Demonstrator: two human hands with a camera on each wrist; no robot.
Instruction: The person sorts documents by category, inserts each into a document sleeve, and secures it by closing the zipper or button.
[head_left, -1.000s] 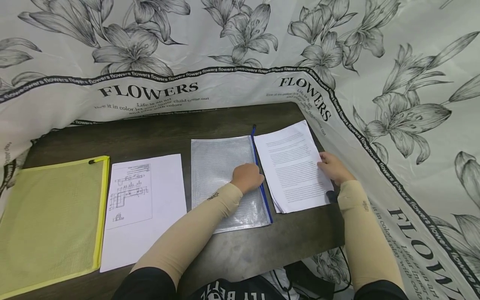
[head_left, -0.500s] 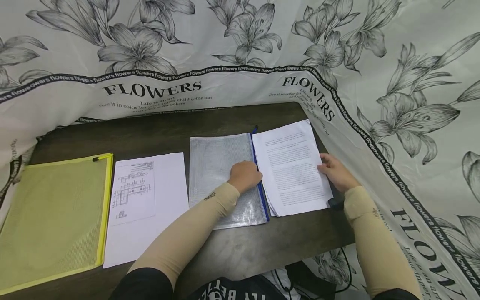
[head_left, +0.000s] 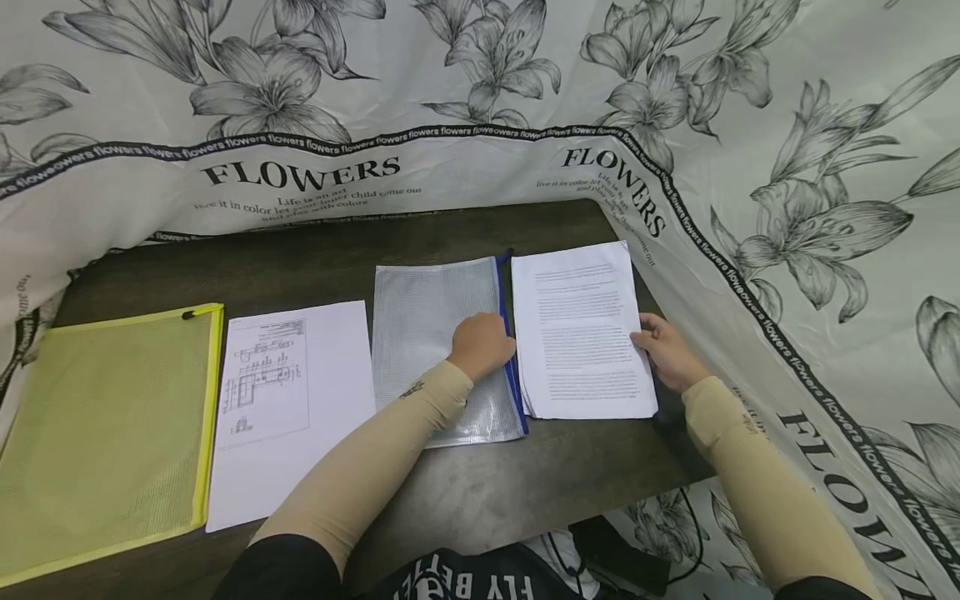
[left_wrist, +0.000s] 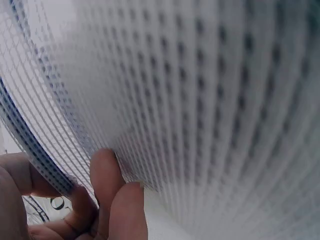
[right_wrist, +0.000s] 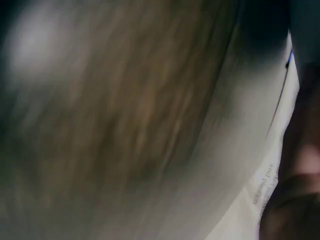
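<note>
The left hand (head_left: 481, 347) has its fingers and thumb curled on the blue zip edge (head_left: 513, 387) of a clear mesh pouch (head_left: 420, 312), which lies mid-table (head_left: 540, 483). Just right of the pouch is a stack of printed papers (head_left: 581, 333) — its right edge pinched between the thumb and fingers of the right hand (head_left: 671, 354), as far as the head view shows, the right wrist view being badly blurred. Left of the pouch lies a sheet with a line drawing (head_left: 330, 375) — and beside that, a yellow mesh pouch (head_left: 112, 433).
</note>
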